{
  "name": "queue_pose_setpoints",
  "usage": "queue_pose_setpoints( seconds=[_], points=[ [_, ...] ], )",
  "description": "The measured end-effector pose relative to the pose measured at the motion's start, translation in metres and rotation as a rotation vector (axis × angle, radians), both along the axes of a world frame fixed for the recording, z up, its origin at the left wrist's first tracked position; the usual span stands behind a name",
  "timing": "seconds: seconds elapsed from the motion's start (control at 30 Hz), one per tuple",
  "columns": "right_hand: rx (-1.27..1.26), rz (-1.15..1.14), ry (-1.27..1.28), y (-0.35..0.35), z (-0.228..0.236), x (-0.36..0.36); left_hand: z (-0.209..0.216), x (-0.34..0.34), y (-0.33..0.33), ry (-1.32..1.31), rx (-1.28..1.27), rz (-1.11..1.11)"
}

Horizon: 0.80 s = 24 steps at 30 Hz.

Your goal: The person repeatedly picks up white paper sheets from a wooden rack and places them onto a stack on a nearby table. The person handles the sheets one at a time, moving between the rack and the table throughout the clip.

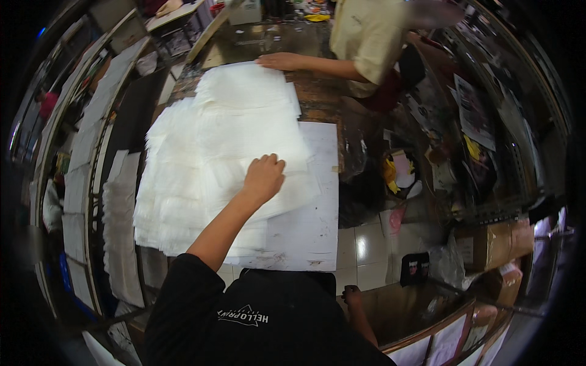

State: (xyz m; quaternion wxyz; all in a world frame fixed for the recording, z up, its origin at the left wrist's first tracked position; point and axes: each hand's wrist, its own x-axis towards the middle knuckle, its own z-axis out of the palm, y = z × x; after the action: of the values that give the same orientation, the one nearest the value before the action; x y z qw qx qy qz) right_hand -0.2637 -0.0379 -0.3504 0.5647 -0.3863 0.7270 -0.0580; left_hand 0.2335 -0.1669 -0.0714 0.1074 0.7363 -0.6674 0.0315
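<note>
In a cluttered workroom, racks (93, 195) bearing pale sheets (85, 146) line the left side, while a dark worktable (317, 110) stretches away from a person in a black shirt (274, 305). A broad pile of thin white sheets (177, 177) spreads in uneven, overlapping layers across the table, its near right part lying on a scuffed white board (305, 238) that shows bare along the right and near edges. Across the table, a co-worker in a pale yellow shirt (366, 46) has one hand (281, 61) at the pile's far edge. At lower right, a cardboard box (503, 244) sits near a clear plastic bag (448, 262) and a black printed item (415, 268). The person's left hand (266, 174) rests on the right half of the pile with its fingers curled; whether they pinch a sheet cannot be told. The right hand (353, 295), dark and small in view, is low beside the body, well apart from the pile; whether it holds anything is unclear.
</note>
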Motion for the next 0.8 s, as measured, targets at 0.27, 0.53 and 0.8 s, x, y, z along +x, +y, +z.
queue_pose_setpoints(
  seconds=[0.27, 0.53, 0.8],
  points=[
    [-0.069, -0.206, 0.002, 0.024, 0.011, 0.022, -0.053, 0.027, -0.024, -0.23, 0.289, -0.007],
    [-0.628, -0.221, -0.099, -0.037, 0.094, 0.072, -0.035, -0.018, -0.013, 0.147, 0.026, -0.357],
    [-0.947, -0.036, -0.175, -0.059, 0.258, 0.102, -0.015, -0.212, -0.003, 0.423, 0.246, -0.887]
  ],
)
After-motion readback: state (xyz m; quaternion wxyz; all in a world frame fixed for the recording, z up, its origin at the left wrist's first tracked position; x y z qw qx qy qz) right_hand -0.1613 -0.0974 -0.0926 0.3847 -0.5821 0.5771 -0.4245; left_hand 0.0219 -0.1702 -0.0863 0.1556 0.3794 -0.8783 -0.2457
